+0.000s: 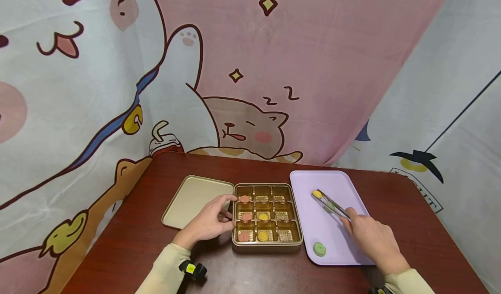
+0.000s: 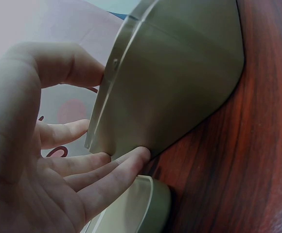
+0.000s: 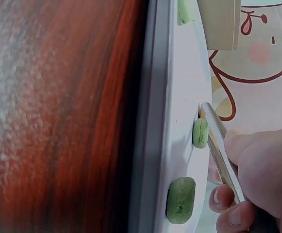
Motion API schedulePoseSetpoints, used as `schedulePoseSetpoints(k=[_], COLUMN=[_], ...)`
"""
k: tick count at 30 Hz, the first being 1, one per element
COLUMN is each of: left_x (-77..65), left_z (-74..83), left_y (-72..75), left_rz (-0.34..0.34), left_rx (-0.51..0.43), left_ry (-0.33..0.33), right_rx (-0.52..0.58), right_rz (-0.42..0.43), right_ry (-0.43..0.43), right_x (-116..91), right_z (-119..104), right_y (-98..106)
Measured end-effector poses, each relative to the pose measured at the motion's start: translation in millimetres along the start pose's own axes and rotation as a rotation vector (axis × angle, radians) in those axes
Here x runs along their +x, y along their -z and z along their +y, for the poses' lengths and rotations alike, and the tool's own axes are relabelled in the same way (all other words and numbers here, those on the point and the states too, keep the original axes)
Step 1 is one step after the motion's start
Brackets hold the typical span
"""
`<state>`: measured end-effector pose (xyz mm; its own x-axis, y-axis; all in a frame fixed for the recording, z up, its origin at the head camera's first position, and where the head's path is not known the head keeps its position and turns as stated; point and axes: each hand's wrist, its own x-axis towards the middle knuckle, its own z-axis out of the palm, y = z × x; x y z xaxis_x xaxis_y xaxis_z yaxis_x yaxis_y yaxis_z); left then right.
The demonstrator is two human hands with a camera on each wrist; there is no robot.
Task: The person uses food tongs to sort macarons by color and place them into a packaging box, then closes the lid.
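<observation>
My right hand (image 1: 373,239) grips metal tongs (image 1: 336,207) over the lilac tray. A yellow macaron (image 1: 317,194) sits between the tong tips. Green macarons lie on the tray, one (image 1: 329,207) partly behind the tongs and another (image 1: 319,248) at the near left. My left hand (image 1: 209,220), fingers spread, touches the left side of a gold tin (image 1: 267,248). Inside the tin's divided insert, pink macarons (image 1: 246,216) fill the left column's compartments. Yellow macarons (image 1: 263,236) occupy the middle column's centre and front ones. In the left wrist view, thumb and fingertips rest against the tin wall (image 2: 175,73).
The tin's lid (image 1: 195,198) lies to the left, up against the tin. To the right stands the lilac tray (image 1: 301,181), close beside the tin. Dark red wood forms the table (image 1: 129,250). Behind it hangs a printed cloth (image 1: 313,68).
</observation>
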<state>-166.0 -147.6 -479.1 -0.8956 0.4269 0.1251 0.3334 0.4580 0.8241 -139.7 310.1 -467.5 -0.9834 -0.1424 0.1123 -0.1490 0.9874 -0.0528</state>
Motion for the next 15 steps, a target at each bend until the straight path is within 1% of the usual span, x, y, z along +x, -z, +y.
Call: schedulePoseSetpoints(k=[15], left_x=[0.5], left_z=[0.8], left_y=[0.9], left_rz=[-0.01], left_rx=[0.007], left_ry=[0.01], right_rx=[0.006], right_rz=[0.024], right_ry=[0.007], right_x=[-3.3], right_z=[-0.5], right_y=[-1.8])
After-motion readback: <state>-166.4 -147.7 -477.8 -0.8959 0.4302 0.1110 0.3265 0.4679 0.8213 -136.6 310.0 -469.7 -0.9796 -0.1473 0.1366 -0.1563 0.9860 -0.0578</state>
